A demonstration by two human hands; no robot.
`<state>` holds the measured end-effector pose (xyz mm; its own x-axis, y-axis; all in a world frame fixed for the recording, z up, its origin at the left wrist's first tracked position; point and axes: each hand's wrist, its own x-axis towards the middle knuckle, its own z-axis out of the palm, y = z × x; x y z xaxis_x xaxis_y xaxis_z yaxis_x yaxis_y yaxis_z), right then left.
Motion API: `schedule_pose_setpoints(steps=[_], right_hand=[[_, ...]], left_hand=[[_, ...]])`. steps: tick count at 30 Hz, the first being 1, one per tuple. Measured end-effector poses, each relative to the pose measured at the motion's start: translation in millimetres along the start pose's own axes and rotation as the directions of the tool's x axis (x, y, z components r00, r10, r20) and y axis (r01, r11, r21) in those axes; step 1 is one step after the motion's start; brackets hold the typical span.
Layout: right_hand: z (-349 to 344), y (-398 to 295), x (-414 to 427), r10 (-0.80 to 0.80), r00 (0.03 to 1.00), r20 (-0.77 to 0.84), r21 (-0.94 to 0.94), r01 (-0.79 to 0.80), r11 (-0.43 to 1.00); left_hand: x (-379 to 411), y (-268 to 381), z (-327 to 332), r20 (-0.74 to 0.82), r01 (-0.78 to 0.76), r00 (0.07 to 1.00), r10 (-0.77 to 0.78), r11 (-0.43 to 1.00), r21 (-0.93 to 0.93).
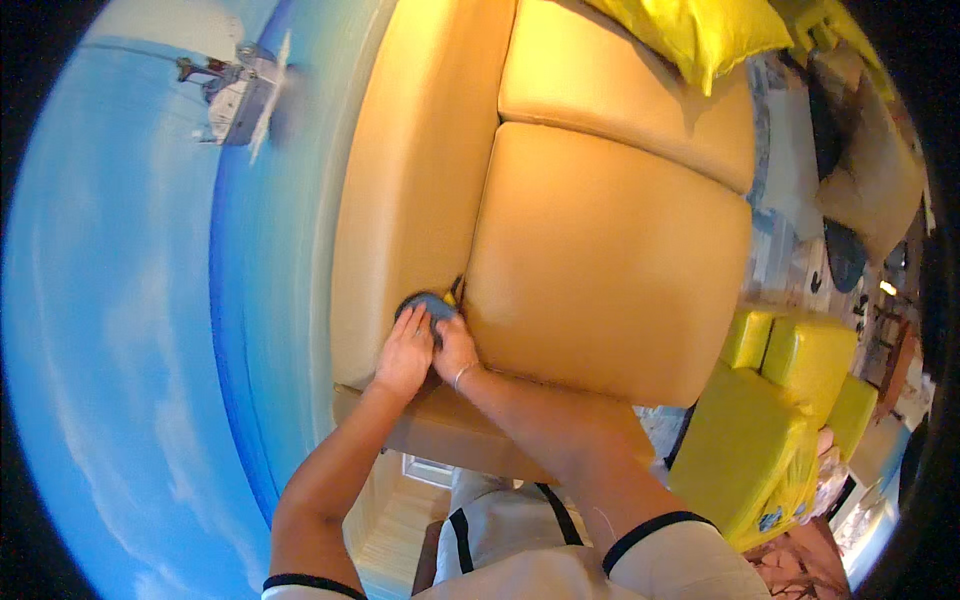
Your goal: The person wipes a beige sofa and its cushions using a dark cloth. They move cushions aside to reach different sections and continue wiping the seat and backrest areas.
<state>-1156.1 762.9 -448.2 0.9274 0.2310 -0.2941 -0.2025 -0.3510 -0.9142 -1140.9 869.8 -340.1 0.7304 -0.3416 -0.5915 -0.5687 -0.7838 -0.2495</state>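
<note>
Both my hands are together on a rounded blue-grey pad (430, 303) at the left armrest end of a tan leather-look sofa. The fingers of my left hand (405, 360) lie over its top. My right hand (456, 349) grips its near right side. A small yellow part (450, 298) and a dark strip show at its far right edge; its underside is hidden. The pad sits against the sofa backrest (409, 217), beside the near seat cushion (607, 262). Below my wrists is the armrest (450, 424).
A wall painted with sea, sky and a boat (244, 97) runs along the left. A yellow pillow (697, 37) rests on the far seat cushion (622, 112). Yellow-green upholstered seating (750, 435) holding a yellow bag (787, 480) stands to the right.
</note>
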Motion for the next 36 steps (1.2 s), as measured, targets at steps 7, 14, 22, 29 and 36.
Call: schedule_pose_setpoints(steps=[7,14,22,29,36], right_hand=[[-33.0,-51.7,-15.5,-0.095,0.983,0.158,-0.083,0.110,0.991],[-55.8,-60.6,-85.4,0.139,0.784,0.605,-0.253,0.024,0.967],[-151.6,-37.9,-162.6,-0.180,0.868,0.463,-0.455,0.407,0.792],[-191.7,-15.8,-249.2,-0.436,0.775,0.458,-0.667,0.623,0.408],[-224.7,8.3,-309.8,-0.349,0.927,0.136,-0.804,0.310,0.507]], left_hand=[[-45.2,3.4,-12.3,-0.150,0.125,0.977,-0.150,0.978,-0.164],[-118.7,86.8,60.6,-0.137,0.300,0.812,-0.567,0.607,-0.736],[-140.8,195.4,0.6,-0.220,-0.005,0.817,-0.534,0.374,-0.927],[-157.5,244.8,13.9,-0.326,-0.030,0.848,-0.417,0.577,-0.816],[-153.4,262.6,-27.4,-0.316,-0.194,0.949,-0.015,0.761,-0.619]])
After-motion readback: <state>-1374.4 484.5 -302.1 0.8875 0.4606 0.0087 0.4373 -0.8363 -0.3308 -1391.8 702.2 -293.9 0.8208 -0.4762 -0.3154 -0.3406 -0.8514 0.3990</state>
